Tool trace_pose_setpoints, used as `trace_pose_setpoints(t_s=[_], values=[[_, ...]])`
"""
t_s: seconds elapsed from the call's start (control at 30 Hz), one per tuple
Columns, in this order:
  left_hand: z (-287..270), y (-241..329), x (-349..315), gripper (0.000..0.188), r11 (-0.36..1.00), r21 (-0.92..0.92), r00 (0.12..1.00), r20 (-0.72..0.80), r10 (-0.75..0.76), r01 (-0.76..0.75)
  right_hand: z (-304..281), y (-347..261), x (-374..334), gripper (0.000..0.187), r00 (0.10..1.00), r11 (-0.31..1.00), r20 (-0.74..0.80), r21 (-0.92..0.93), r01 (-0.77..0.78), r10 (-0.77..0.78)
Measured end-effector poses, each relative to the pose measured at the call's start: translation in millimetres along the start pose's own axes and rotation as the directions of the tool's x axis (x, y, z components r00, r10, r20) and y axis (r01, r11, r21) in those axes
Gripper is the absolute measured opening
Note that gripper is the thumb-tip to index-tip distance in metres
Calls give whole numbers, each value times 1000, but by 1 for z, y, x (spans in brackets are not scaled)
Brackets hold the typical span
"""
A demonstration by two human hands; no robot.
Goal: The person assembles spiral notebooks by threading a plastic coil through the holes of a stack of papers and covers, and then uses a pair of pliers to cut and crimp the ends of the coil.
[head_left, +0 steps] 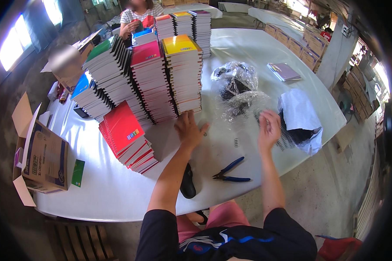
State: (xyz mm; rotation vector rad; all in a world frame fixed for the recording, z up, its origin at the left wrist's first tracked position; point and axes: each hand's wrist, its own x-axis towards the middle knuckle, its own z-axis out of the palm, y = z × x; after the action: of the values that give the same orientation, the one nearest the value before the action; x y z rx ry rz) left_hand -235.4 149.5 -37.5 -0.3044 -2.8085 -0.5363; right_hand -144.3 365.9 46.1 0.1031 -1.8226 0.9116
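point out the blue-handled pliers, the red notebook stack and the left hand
pliers (231, 172), head view, on the crossing of the blue handles.
red notebook stack (123, 128), head view, on the top red cover.
left hand (189, 129), head view, on the back of the hand, fingers spread.

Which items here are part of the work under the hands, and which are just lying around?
In hand:
left hand by the notebook stacks
right hand at the wire spirals
clear bag
loose spiral

Lying about:
blue pliers
cardboard box
green card
purple notebook
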Motion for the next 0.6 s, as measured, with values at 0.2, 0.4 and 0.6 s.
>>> trace_pose_setpoints(t_s=[0.2,0.4,0.6], values=[[12,-20,7,52,1000,9,999,-40,13,-13,4,-4,-12,20,889,918,231,-133,-374,396],[2,-27,-2,40,948,-197,962,-164,220,-250,-1,-23,-67,26,685,955,728,-177,237,-35],[-13,-17,-13,31,945,-134,954,-48,296,-300,5,-19,-63,28,599,992,792,-118,-46,122]])
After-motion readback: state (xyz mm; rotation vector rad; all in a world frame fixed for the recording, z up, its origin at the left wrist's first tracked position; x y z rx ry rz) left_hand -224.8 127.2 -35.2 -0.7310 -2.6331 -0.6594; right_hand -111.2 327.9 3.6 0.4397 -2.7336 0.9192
